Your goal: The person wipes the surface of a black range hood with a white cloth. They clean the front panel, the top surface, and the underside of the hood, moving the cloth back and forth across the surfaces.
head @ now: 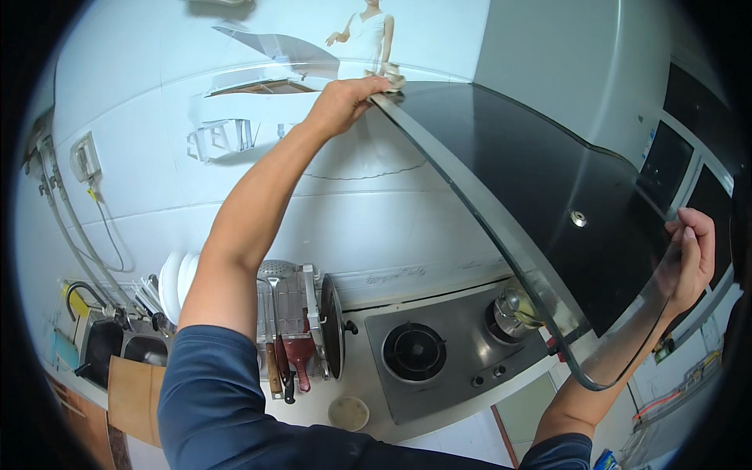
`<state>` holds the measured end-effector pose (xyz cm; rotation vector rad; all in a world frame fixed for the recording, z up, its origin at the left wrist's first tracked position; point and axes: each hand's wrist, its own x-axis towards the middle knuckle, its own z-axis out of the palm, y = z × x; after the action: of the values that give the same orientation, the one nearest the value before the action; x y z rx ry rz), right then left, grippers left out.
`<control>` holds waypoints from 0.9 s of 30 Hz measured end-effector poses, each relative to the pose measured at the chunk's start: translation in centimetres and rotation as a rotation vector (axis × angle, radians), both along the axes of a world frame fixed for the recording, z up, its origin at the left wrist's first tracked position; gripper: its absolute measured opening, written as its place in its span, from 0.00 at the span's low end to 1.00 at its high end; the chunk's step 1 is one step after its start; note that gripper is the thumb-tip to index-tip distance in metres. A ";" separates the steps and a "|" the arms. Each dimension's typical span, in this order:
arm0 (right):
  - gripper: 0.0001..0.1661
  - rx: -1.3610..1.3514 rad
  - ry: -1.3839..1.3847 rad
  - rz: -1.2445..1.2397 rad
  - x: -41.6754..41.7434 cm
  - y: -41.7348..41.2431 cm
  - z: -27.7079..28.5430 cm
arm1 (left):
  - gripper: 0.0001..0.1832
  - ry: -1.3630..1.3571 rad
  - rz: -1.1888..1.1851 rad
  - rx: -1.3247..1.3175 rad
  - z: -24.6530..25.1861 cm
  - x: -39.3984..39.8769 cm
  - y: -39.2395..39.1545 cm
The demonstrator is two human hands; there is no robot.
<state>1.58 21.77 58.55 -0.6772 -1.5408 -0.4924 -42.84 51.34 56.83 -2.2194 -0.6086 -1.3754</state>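
My left hand is up at the back left corner of the range hood. A crumpled pale cloth is pinched in its fingers, against the wall end of the hood's metal-trimmed edge. The hood has a dark panel, a round metal knob and a clear glass rim. At the right side of the hood my right hand is raised with fingers curled, its forearm partly seen through the glass. Whether those fingers grip the glass edge is unclear.
Below are a two-burner gas stove with a glass-like pot, a dish rack with utensils, a standing pan lid and a round bowl. Farther left are a double sink and a wooden board.
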 end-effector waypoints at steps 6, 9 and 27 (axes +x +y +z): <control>0.13 -0.012 0.008 0.070 -0.9 0.7 0.1 | 0.23 0.078 0.228 -0.197 1.4 -1.2 1.2; 0.13 0.009 0.025 0.066 -1.2 0.7 0.4 | 0.25 0.023 0.084 -0.194 1.0 1.0 -3.8; 0.08 0.025 0.152 0.125 -5.3 -0.4 0.8 | 0.32 0.564 -0.039 -1.077 9.4 13.7 -10.0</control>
<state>-3.69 21.38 59.39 -0.5815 -1.4213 -0.3574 -29.15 41.31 66.20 -3.2309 -1.2688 -0.3143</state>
